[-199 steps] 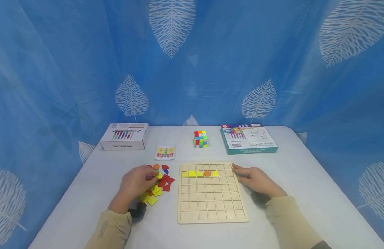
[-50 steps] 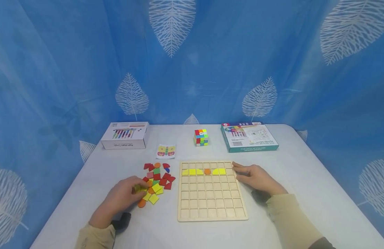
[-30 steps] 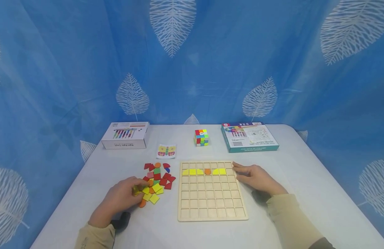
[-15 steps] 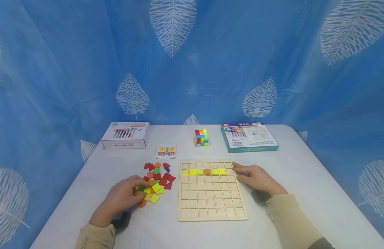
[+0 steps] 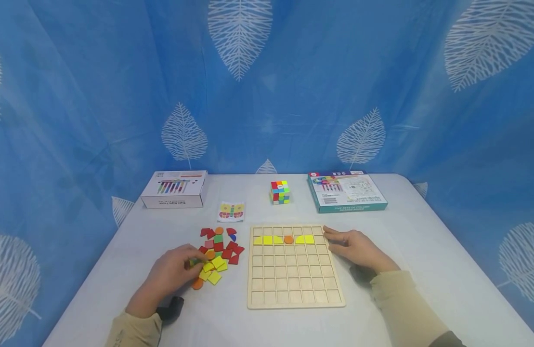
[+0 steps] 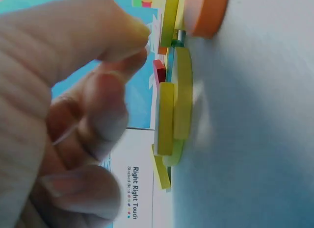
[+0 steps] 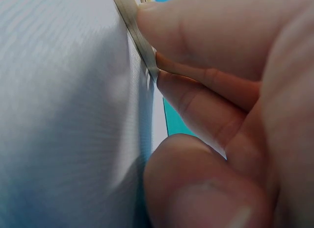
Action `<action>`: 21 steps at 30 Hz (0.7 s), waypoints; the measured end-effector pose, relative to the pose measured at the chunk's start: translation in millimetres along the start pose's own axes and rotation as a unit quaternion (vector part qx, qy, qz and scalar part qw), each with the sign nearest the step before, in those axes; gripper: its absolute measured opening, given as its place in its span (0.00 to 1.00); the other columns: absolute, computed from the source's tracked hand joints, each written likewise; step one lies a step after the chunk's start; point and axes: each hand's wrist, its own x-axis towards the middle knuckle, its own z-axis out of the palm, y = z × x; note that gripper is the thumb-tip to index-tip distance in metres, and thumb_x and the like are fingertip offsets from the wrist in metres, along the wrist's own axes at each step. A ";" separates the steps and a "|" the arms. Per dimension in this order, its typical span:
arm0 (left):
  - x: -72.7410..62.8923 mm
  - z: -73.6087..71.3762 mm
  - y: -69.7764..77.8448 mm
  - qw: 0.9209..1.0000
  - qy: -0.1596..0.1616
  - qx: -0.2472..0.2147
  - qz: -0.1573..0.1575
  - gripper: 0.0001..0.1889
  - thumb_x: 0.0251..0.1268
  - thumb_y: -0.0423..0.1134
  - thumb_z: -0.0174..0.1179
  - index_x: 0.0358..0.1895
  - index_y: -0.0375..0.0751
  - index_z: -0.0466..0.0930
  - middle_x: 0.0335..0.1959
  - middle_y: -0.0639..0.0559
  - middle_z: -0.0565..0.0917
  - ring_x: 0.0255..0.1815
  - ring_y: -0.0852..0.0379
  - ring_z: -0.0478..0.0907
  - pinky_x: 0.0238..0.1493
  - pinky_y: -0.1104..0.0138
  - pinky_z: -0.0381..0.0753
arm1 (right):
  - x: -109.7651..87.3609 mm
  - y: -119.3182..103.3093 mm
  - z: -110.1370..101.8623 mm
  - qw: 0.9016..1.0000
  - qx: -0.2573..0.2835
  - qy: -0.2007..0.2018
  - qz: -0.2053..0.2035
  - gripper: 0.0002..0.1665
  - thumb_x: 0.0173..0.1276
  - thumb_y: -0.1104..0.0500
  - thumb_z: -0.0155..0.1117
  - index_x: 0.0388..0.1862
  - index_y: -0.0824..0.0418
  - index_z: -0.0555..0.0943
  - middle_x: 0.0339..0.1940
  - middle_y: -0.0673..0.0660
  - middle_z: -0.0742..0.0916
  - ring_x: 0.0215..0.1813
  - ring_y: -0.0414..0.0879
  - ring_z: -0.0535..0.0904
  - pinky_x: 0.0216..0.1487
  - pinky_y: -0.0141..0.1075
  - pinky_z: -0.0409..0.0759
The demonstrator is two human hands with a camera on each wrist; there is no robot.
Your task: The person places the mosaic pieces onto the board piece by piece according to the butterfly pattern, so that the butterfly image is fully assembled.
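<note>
My left hand point(image 5: 173, 270) is at the near-left side of a pile of flat coloured tiles point(image 5: 218, 246). In the left wrist view its thumb and index fingertip point(image 6: 140, 59) come together, close beside yellow tiles point(image 6: 167, 117); I cannot tell whether a tile sits between them. A wooden grid board point(image 5: 275, 284) lies right of the pile. One of its upper rows bears yellow squares and quarter-rounds point(image 5: 267, 240), with an orange disc point(image 5: 288, 240) among them. My right hand point(image 5: 355, 246) touches the board's right edge near the far corner, thumb and forefinger extended along it.
Behind the pile lies a card point(image 5: 231, 212) with a butterfly pattern. A puzzle cube point(image 5: 280, 193) stands behind the board. At the back are a white box point(image 5: 175, 189) on the left and a flat teal-edged box point(image 5: 347, 192) on the right.
A yellow square has joined the right end of the board's row since the oldest frame. My left hand has shifted nearer, to the pile's front-left, uncovering tiles. The right hand stays put.
</note>
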 end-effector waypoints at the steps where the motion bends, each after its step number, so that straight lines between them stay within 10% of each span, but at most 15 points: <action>1: -0.1 -0.2 0.1 1.000 0.000 0.002 0.000 0.13 0.58 0.40 0.76 0.47 0.56 0.90 0.41 0.61 0.85 0.31 0.60 0.74 0.34 0.67 0.77 | 0.0 0.0 0.0 1.000 0.000 0.000 0.000 0.27 0.72 0.53 0.68 0.69 0.51 0.80 0.76 0.45 0.74 0.80 0.56 0.62 0.76 0.59 0.62; 21: 1.5 8.8 5.3 1.000 -0.005 0.007 0.019 0.14 0.54 0.45 0.78 0.44 0.62 0.91 0.45 0.63 0.85 0.42 0.61 0.78 0.44 0.63 0.83 | -2.1 -1.7 -0.8 1.000 -0.011 0.003 -0.018 0.27 0.73 0.53 0.67 0.69 0.54 0.80 0.77 0.47 0.74 0.80 0.57 0.64 0.75 0.58 0.64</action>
